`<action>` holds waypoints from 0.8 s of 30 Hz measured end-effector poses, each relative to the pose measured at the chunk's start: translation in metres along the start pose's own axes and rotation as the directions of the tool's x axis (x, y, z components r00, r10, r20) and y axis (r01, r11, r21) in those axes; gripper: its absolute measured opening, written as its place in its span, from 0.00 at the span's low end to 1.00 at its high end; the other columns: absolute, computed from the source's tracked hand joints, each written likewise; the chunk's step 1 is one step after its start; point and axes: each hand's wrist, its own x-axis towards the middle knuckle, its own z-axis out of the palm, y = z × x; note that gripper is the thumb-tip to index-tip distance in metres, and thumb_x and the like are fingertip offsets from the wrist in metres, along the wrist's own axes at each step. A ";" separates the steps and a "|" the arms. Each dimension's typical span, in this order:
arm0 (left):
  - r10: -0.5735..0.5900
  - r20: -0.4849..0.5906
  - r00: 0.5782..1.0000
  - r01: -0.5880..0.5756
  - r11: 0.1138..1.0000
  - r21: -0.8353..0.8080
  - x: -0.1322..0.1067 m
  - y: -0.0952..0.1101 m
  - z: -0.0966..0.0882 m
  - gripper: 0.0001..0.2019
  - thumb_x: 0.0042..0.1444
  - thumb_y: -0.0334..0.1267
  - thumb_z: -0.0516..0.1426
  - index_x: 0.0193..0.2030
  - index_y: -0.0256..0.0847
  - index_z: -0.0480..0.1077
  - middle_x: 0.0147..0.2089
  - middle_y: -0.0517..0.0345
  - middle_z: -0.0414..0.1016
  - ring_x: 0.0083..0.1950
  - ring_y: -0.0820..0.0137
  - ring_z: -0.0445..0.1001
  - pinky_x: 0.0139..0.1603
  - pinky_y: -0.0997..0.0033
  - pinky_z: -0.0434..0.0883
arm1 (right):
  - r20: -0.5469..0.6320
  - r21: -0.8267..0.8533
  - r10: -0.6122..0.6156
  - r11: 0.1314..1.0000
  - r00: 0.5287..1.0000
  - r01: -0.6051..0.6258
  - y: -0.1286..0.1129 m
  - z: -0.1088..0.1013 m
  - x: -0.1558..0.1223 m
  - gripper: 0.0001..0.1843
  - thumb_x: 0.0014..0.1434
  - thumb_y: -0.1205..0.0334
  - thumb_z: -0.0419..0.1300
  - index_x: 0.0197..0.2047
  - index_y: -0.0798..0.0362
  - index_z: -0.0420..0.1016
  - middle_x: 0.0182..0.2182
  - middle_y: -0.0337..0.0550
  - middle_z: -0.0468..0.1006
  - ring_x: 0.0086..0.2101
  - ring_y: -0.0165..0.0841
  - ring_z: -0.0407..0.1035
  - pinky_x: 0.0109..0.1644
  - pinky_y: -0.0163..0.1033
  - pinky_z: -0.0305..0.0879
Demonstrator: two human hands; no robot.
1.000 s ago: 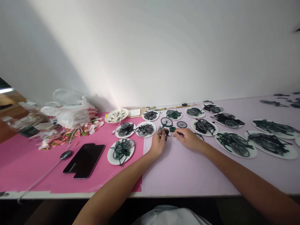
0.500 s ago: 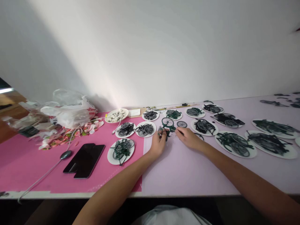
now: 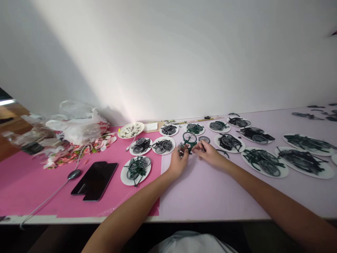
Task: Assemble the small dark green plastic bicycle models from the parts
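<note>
- Landmark: the loose grey wheel (image 3: 204, 139), lying on the lilac surface (image 3: 210, 196) just beyond my right knuckles.
- Green model bicycle (image 3: 191, 143): just to the left of the loose wheel, slightly nearer to me; its own spoked wheel stands up on the far side of my fingers.
- My left hand (image 3: 178, 160): nearer than the loose wheel and to its left, thumb and fingers closed around the near part of the bicycle; the exact contact is hidden.
- My right hand (image 3: 209, 153): directly on the near side of the loose wheel, fingers bent and pinched on a slim dark piece (image 3: 203, 146); the fingertips sit at the bicycle's side, whether touching I cannot tell.
- Plate of green parts (image 3: 203, 131): behind the loose wheel, slightly left.
- Plate of black parts (image 3: 217, 141): near the loose wheel, on its right.
- Dark curved strips (image 3: 223, 152): nearer than the loose wheel, to its right.
- Black phones (image 3: 101, 181): well apart from the loose wheel, far left and nearer.
</note>
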 end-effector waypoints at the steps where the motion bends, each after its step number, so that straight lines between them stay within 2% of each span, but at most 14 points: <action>1: -0.005 -0.010 1.000 0.005 1.000 -0.018 0.000 0.001 0.000 0.15 0.64 0.46 0.57 0.49 0.37 0.72 0.43 0.51 0.77 0.39 0.69 0.73 0.42 0.70 0.69 | 0.021 0.074 0.013 0.997 1.000 -0.014 0.000 0.002 0.000 0.23 0.58 0.49 0.66 0.34 0.46 0.53 0.42 0.41 0.80 0.34 0.34 0.71 0.36 0.41 0.70; 4: -0.038 -0.017 0.999 0.036 0.995 -0.095 0.002 0.006 -0.002 0.15 0.63 0.48 0.58 0.47 0.38 0.72 0.42 0.52 0.76 0.40 0.69 0.74 0.41 0.71 0.70 | 0.069 0.225 0.034 0.973 0.997 -0.049 0.001 0.007 -0.001 0.26 0.54 0.48 0.70 0.33 0.46 0.53 0.44 0.43 0.81 0.37 0.36 0.73 0.37 0.42 0.72; 7: -0.058 -0.008 0.998 0.056 0.987 -0.152 0.004 0.010 -0.004 0.13 0.62 0.47 0.59 0.45 0.38 0.72 0.39 0.55 0.75 0.40 0.69 0.75 0.43 0.70 0.71 | 0.082 0.288 0.051 0.955 0.995 -0.073 0.002 0.008 0.000 0.28 0.53 0.47 0.72 0.33 0.47 0.53 0.43 0.42 0.80 0.34 0.33 0.72 0.36 0.41 0.72; 14: -0.123 -0.005 0.992 0.118 0.961 -0.252 0.006 0.011 -0.004 0.15 0.57 0.44 0.62 0.48 0.40 0.72 0.36 0.57 0.76 0.39 0.69 0.76 0.44 0.69 0.73 | 0.102 0.301 0.091 0.946 0.991 -0.118 0.006 0.006 0.002 0.32 0.48 0.47 0.76 0.32 0.48 0.53 0.36 0.37 0.75 0.27 0.29 0.69 0.29 0.38 0.69; 21: -0.209 0.036 0.977 0.209 0.918 -0.338 0.004 0.018 -0.005 0.15 0.54 0.41 0.63 0.48 0.38 0.73 0.33 0.57 0.77 0.36 0.68 0.75 0.42 0.68 0.73 | 0.125 0.285 0.070 0.953 0.990 -0.103 0.008 0.004 0.001 0.32 0.49 0.49 0.75 0.32 0.47 0.52 0.29 0.31 0.69 0.25 0.28 0.69 0.26 0.36 0.67; 24: -0.226 0.061 0.972 0.233 0.910 -0.344 0.003 0.020 -0.006 0.16 0.55 0.42 0.63 0.48 0.38 0.74 0.34 0.57 0.78 0.36 0.68 0.76 0.43 0.67 0.74 | 0.138 0.277 0.047 0.957 0.989 -0.084 0.008 0.003 0.001 0.31 0.50 0.50 0.75 0.32 0.47 0.52 0.30 0.31 0.70 0.25 0.28 0.69 0.27 0.36 0.68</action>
